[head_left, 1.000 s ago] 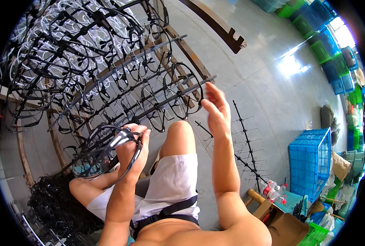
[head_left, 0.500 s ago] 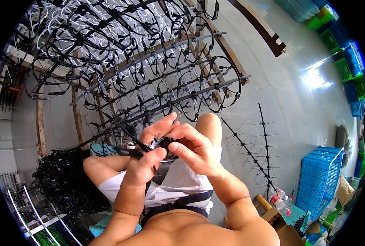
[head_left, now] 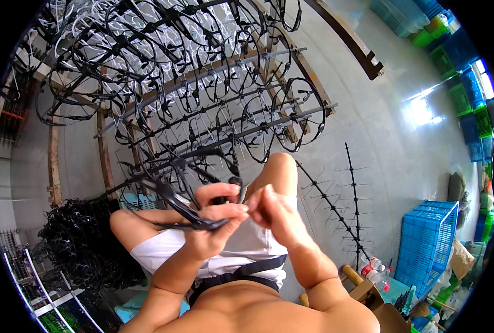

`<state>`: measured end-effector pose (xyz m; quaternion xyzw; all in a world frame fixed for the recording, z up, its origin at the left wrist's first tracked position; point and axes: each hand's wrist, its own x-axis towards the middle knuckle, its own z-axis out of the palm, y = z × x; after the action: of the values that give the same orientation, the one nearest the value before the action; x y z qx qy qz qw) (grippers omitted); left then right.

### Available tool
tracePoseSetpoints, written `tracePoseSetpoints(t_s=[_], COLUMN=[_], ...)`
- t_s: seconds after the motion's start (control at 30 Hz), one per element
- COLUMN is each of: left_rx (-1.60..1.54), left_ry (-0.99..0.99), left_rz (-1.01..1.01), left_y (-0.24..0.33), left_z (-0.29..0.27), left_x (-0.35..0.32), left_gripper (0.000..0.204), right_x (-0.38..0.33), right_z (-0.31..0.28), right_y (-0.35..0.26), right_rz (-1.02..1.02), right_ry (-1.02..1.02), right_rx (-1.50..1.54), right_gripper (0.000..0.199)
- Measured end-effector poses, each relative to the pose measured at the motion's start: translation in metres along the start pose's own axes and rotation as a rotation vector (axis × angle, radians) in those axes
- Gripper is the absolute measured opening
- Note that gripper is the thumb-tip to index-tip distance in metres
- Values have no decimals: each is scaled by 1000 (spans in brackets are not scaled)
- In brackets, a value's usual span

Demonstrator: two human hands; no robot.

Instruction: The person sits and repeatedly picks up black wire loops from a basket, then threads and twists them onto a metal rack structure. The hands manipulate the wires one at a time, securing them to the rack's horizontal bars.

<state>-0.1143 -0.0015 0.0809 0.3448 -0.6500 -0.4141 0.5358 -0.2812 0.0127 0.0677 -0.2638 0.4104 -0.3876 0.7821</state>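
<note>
My left hand [head_left: 211,222] grips a bunch of black plastic ring-shaped parts [head_left: 172,191] in front of my chest, above my knees. My right hand [head_left: 272,213] is closed at the right end of that bunch, its fingertips pinching a small piece against the left thumb. Just beyond the hands stands a rack of long rods [head_left: 202,100] hung with many more black and white ring parts.
A heap of black parts [head_left: 77,244] lies on the floor at my left. Two bare pronged rods [head_left: 347,205] lie on the concrete at the right. A blue crate [head_left: 427,244], a cardboard box [head_left: 380,305] and plastic bottles [head_left: 377,272] stand at lower right.
My right hand came down from the rack and met the left hand at the bunch of parts. The head tilted, so the rack sits higher in view.
</note>
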Motion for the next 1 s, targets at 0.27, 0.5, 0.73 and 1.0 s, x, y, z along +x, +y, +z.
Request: tracePoseSetpoints(t_s=[0.27, 0.5, 0.73, 1.0], left_rx=[472, 502, 460, 1045], left_ry=[-380, -88, -46, -17], left_rz=[275, 218, 230, 130], left_y=[-5, -28, 5, -31], left_z=[6, 10, 11, 27], left_x=[2, -2, -1, 51], left_gripper=[40, 44, 25, 26], right_x=[4, -14, 33, 135], right_z=[-4, -55, -73, -82], right_y=[4, -72, -107, -64], right_rz=[-121, -575, -826, -451], right_ry=[-58, 174, 534, 461], right_rx=[610, 506, -195, -303], right_gripper=[20, 28, 17, 19])
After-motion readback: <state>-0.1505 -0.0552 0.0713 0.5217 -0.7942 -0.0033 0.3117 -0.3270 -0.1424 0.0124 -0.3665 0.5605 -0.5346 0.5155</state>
